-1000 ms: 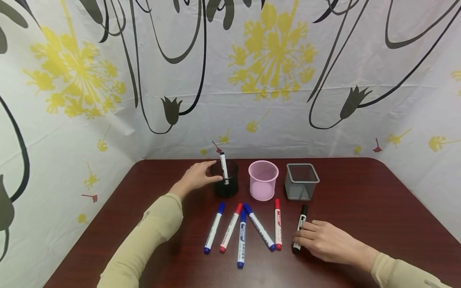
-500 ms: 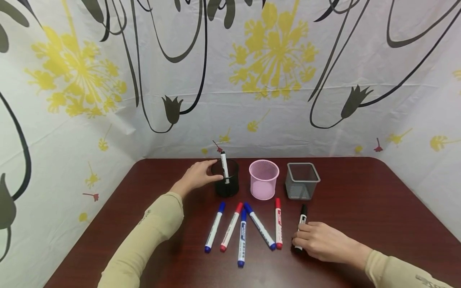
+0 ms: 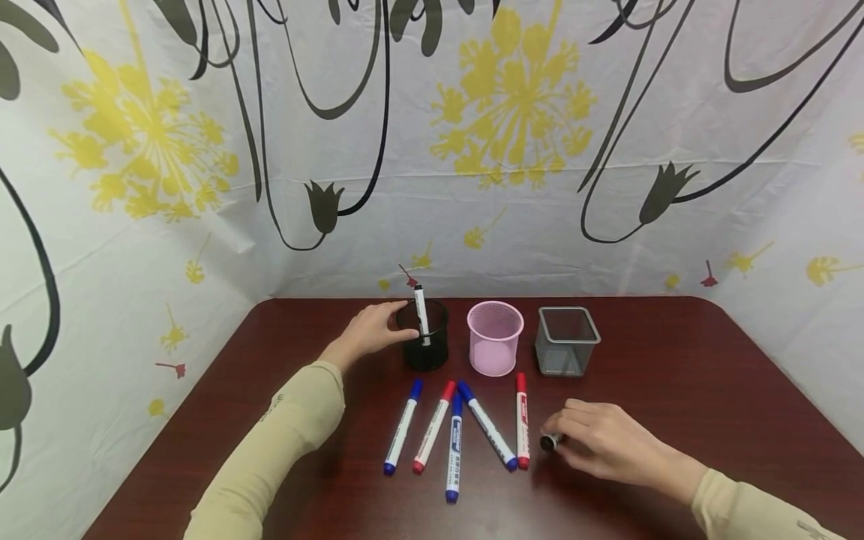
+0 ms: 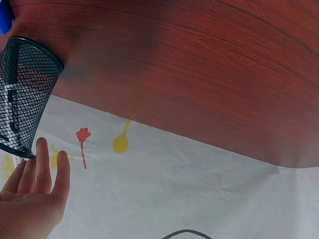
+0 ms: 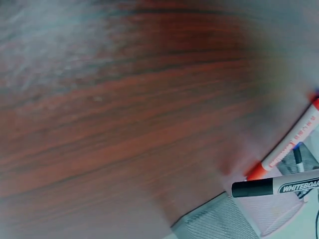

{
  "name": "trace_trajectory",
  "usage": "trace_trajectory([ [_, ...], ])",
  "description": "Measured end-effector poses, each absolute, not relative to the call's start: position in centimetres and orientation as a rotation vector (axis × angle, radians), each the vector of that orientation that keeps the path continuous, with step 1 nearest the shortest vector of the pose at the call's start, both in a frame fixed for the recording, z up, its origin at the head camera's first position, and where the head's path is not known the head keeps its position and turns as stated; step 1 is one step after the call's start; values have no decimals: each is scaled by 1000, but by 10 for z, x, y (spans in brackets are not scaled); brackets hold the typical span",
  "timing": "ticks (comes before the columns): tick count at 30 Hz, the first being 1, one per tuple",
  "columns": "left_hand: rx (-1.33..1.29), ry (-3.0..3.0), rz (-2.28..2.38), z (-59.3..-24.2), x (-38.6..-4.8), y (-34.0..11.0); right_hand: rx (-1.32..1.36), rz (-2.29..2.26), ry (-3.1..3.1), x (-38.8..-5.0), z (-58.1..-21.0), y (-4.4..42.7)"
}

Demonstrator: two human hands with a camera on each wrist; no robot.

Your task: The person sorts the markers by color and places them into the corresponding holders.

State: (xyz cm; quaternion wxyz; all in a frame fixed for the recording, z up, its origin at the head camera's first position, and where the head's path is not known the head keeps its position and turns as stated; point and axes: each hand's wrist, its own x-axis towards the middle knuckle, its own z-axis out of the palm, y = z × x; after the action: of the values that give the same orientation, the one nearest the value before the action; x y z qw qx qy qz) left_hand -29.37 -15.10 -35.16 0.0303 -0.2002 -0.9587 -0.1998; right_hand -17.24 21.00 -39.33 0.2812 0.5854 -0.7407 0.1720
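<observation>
My left hand [image 3: 367, 331] rests at the left side of the black mesh cup [image 3: 427, 357], thumb by its front and a finger at its rim. The left wrist view shows this hand's fingers [image 4: 43, 167] mostly straight beside the cup's rim [image 4: 56, 59]. A white marker with a black cap [image 3: 421, 306] leans in that cup. My right hand [image 3: 607, 441] pinches a black marker [image 3: 550, 442], one black end facing the head camera. In the right wrist view this marker [image 5: 286, 185] shows its cap and white barrel; the hand itself is not visible there.
A pink mesh cup [image 3: 493, 355] and a square grey mesh cup [image 3: 563, 358] stand right of the black one. Blue markers [image 3: 454, 457] and red markers [image 3: 523, 421] lie in front of the cups on the dark red table [image 3: 675, 360]. A patterned cloth [image 3: 405, 150] hangs behind.
My right hand has raised the black marker from where it lay on the table, and the marker has turned end-on to the head camera. My left hand has stayed at the black cup.
</observation>
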Motion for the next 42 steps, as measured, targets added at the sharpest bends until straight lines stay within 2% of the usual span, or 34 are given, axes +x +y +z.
trace_trajectory([
  [12, -595, -2960, -616, -351, -293, -151, 1518, 692, -2023, -164, -378, 202],
  [19, -590, -2965, -611, -352, -293, -151, 1453, 948, -2012, -146, -343, 180],
  [22, -586, -2968, -608, -352, -292, -151, 1392, 1027, -2059, -144, -341, 177],
  [42, -605, -2951, -612, -353, -293, -151, 1118, 1247, -2279, -154, -320, 142],
])
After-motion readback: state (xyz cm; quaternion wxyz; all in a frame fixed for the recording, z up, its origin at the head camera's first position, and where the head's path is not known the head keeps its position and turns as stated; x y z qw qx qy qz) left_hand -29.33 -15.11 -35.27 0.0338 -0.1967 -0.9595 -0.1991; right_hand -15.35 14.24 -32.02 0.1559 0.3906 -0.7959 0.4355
